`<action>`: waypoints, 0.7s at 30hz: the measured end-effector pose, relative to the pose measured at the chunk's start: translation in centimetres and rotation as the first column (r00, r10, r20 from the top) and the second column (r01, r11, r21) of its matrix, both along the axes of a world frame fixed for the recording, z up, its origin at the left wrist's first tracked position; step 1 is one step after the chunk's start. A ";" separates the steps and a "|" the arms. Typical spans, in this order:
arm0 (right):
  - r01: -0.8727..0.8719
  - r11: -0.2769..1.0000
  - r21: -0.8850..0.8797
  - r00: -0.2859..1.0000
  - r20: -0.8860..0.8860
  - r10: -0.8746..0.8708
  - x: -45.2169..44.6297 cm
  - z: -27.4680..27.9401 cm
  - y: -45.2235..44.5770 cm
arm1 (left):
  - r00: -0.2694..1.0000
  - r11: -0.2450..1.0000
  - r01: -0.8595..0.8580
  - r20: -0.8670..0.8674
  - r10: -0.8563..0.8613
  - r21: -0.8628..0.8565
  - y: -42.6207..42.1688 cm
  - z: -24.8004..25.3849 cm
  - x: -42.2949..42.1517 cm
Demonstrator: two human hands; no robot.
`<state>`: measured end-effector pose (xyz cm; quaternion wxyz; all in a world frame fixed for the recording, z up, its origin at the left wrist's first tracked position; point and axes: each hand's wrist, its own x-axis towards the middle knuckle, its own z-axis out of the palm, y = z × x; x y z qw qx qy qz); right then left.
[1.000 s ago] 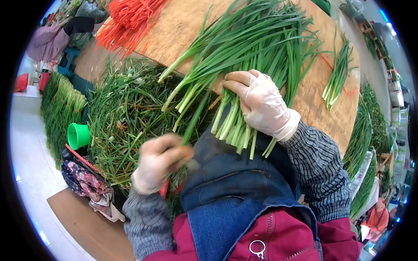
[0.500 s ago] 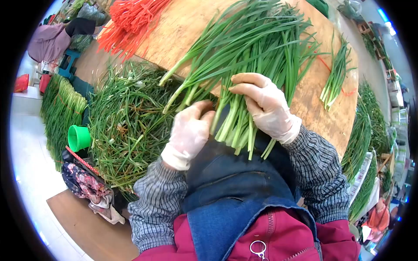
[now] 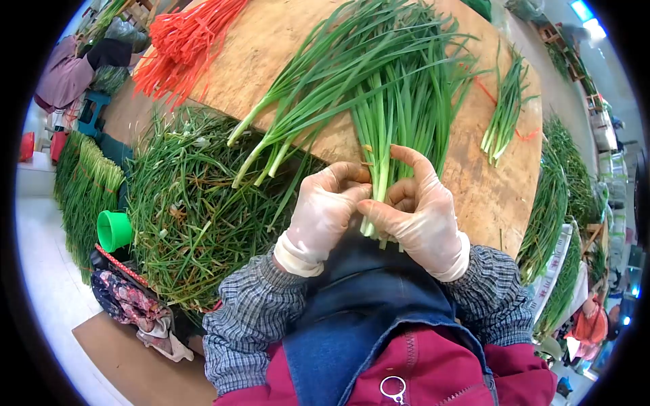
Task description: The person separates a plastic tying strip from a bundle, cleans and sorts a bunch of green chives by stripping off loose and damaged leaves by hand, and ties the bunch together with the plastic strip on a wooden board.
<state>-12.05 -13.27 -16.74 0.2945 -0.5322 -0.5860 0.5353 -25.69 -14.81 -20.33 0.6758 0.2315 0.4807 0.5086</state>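
Note:
My right hand (image 3: 428, 213), in a thin whitish glove, is closed round the pale stem ends of a bunch of green stalks (image 3: 379, 128) at the table's near edge. Just left of it, my left hand (image 3: 323, 215), gloved too, has its fingertips pinched beside the stems; what they pinch, if anything, is too small to name. The leaves of the bunch spread away over the wooden table (image 3: 497, 196). Several loose stalks (image 3: 267, 139) stick out over the edge to the left of the bunch.
Red strips (image 3: 186, 44) lie at the table's upper left, a small bundle (image 3: 504, 111) at its right. Left of my lap is a heap of leaf scraps (image 3: 203, 210), then a green bucket (image 3: 114, 230) and upright bundles (image 3: 88, 176). A person (image 3: 64, 74) is at far left.
My left hand has moved right to the stems, beside my right hand. The held stems are now gathered more tightly and stand more upright in view. The view has shifted slightly.

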 end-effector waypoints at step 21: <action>0.039 0.905 -0.424 0.898 -0.382 -0.218 2.6 2.5 0.2 | 0.735 0.870 0.318 -0.677 0.025 0.378 2.2 1.3 0.9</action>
